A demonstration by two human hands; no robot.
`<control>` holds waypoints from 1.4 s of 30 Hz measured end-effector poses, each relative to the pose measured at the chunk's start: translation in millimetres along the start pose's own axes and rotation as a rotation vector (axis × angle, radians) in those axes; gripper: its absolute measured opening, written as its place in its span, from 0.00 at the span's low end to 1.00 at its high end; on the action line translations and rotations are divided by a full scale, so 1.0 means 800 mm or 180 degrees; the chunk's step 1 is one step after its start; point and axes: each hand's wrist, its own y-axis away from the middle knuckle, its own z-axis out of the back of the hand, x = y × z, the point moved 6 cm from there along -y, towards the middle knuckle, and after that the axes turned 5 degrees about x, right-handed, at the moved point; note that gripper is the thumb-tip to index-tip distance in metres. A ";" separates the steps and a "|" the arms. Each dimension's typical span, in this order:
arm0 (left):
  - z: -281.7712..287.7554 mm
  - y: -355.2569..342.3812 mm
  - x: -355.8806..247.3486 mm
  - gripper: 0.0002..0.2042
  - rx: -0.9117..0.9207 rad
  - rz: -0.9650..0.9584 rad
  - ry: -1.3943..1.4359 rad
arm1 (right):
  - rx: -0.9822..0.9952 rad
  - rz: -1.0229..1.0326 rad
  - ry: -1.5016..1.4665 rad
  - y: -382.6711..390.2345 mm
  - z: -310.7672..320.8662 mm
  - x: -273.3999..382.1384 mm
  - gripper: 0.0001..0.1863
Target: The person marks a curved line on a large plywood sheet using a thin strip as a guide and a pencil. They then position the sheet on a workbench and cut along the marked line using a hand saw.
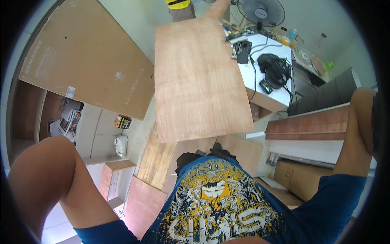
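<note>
Hands: both out of view; cannot tell whether they are spread, pressed together or pinching anything.
Left arm [87, 195]: bare below a blue sleeve, bent sharply at the elbow, forearm folded back toward the near left rim.
Right arm [351, 142]: bent likewise, elbow high at the right, forearm running out at the rim.
Plywood panel [199, 81]: in the middle, beyond the person's shirt [215, 195]; a flat, broad rectangle with straight edges and pale, pinkish-tan, softly streaked grain. Its right edge overlaps the worktop in view; what bears it is hidden.
Worktop [254, 79]: right of the panel, smooth and white, with a wood-toned front.
On the worktop: a crumpled, glossy black plastic bag [276, 67], thin dark cables, a flat black case [243, 52] and a yellow-and-black power drill [235, 36].
Fan [262, 13]: far right, with a round wire guard.
Cardboard carton [89, 61]: far left, large, flat-faced, matt brown.
Boards [310, 124]: right, long, reddish-brown, with darker grain.
Floor, left: a pale wooden board [156, 156] with streaky grain and a wrinkled white sack [121, 145].
Co-worker [181, 13]: at the far edge, partly visible, in yellow and grey clothing.
</note>
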 end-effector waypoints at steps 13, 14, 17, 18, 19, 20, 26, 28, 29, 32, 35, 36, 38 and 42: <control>-0.025 0.000 0.065 0.15 0.0446 -0.0036 -0.0561 | 0.0090 -0.0310 0.0517 0.012 0.012 -0.043 0.30; -0.021 0.003 0.061 0.15 0.0469 -0.0034 -0.0634 | 0.0068 -0.0326 0.0495 0.014 0.015 -0.041 0.29; -0.015 0.021 0.061 0.14 0.0534 -0.0055 -0.0727 | 0.0090 -0.0400 0.0520 0.025 0.002 -0.036 0.28; -0.014 0.030 0.064 0.14 0.0516 -0.0090 -0.0752 | 0.0099 -0.0443 0.0563 0.031 0.002 -0.035 0.28; -0.011 0.040 0.062 0.13 0.0488 -0.0131 -0.0783 | 0.0097 -0.0487 0.0604 0.034 0.005 -0.035 0.28; -0.006 0.051 0.062 0.13 0.0422 -0.0184 -0.0819 | 0.0092 -0.0514 0.0656 0.034 0.006 -0.032 0.27; 0.061 0.133 0.008 0.11 -0.0384 -0.0301 -0.1004 | 0.0070 -0.0706 0.0590 0.060 -0.025 -0.040 0.25; 0.085 0.228 -0.011 0.11 -0.1863 -0.0335 -0.1350 | 0.0002 -0.0716 0.0885 0.057 0.010 -0.008 0.24; 0.079 0.273 0.001 0.11 -0.2785 -0.0103 -0.1559 | -0.0011 -0.0758 0.0905 0.068 0.003 -0.017 0.24; -0.042 0.455 0.085 0.10 -0.5373 0.2151 -0.1257 | -0.0269 -0.0665 0.0861 0.095 -0.013 -0.009 0.23; -0.347 0.541 0.202 0.13 -0.5289 0.3790 0.2643 | -0.0630 -0.0332 0.0494 0.113 -0.035 0.077 0.22; -0.458 0.575 0.201 0.16 -0.4741 0.4519 0.2589 | -0.0666 -0.0277 0.0093 0.125 -0.061 0.094 0.22; -0.551 0.501 0.156 0.20 -0.4203 0.4664 0.3603 | -0.0169 -0.0605 -0.0916 0.186 -0.173 0.097 0.21; -0.628 0.409 0.127 0.21 -0.2173 0.4127 0.5160 | 0.1614 -0.1568 -0.2169 0.367 -0.489 0.169 0.20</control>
